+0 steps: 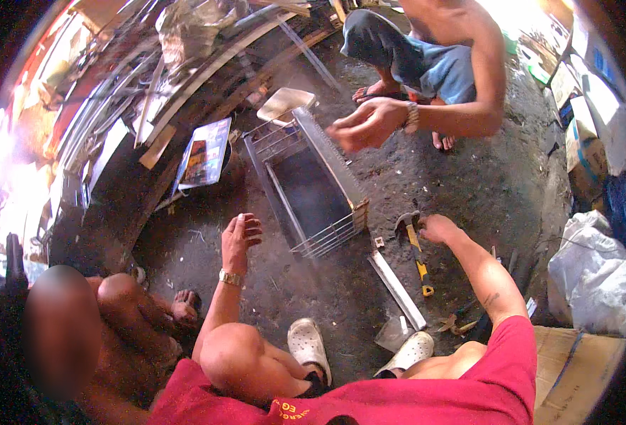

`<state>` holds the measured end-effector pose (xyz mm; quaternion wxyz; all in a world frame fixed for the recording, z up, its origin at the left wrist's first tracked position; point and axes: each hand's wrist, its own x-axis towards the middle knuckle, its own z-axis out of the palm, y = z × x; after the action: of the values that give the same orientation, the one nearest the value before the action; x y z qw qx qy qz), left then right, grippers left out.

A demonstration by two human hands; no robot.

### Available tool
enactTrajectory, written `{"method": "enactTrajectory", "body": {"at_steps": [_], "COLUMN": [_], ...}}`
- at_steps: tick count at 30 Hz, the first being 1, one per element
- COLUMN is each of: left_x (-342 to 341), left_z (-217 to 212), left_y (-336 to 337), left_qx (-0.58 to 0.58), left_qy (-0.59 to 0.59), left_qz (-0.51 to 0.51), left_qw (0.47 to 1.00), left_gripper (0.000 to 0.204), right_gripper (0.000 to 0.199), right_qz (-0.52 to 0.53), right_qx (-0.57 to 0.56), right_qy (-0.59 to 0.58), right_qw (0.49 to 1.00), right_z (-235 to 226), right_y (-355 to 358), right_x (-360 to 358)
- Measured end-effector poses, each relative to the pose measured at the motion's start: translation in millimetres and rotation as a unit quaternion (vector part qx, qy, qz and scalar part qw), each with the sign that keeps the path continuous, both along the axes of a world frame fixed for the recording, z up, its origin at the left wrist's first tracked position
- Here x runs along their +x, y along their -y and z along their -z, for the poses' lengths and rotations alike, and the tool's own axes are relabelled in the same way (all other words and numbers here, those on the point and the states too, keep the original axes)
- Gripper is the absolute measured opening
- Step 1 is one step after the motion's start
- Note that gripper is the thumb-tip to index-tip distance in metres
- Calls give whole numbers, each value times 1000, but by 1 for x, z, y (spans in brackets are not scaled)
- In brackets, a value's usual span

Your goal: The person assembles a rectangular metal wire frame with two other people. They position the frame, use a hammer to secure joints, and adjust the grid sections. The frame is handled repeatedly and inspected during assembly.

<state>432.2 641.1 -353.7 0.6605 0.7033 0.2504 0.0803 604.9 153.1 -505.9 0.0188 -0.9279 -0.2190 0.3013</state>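
Observation:
A rectangular metal frame (330,159) with wire-rod ends sits on the dark ground in front of me. My left hand (242,237) is raised near its left side, fingers apart and holding nothing visible. A claw hammer (419,258) with a yellow and black handle lies right of the frame. Beside the hammer's head is my right hand (439,229), its fingers curled; what they pinch, if anything, is hidden. A pale metal strip (398,292) lies between the hammer and my feet. Across the frame, a co-worker's hand (373,124) hovers over its far right edge.
One person (433,64) squats at the far side, another (125,319) at my near left. Long boards and scrap (206,71) pile up at the far left. A white sack (593,273) and cardboard (578,368) stand at right. A printed panel (204,156) leans left of the frame.

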Motion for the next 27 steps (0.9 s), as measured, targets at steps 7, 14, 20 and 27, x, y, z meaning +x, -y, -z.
{"method": "enactTrajectory", "body": {"at_steps": [7,14,20,27], "left_x": [46,17,-23,58], "left_z": [2,65,97,9], "left_y": [-14,-91,-165,-193], "left_qx": [75,-351,-314,-132], "left_qy": [89,19,-85,-94], "left_qz": [83,-64,-199,-172], "left_qw": [990,934,924,972], "left_gripper": [38,39,38,32], "right_gripper": [42,43,42,47], "right_qz": [47,68,11,72], "right_qx": [19,126,85,202], "right_qy": [15,41,63,131], "right_qw": [999,989,994,968], "right_z": [-16,-31,-75,-173], "right_y": [-2,-13,-16,-14], "right_x": [26,44,107,177]}}
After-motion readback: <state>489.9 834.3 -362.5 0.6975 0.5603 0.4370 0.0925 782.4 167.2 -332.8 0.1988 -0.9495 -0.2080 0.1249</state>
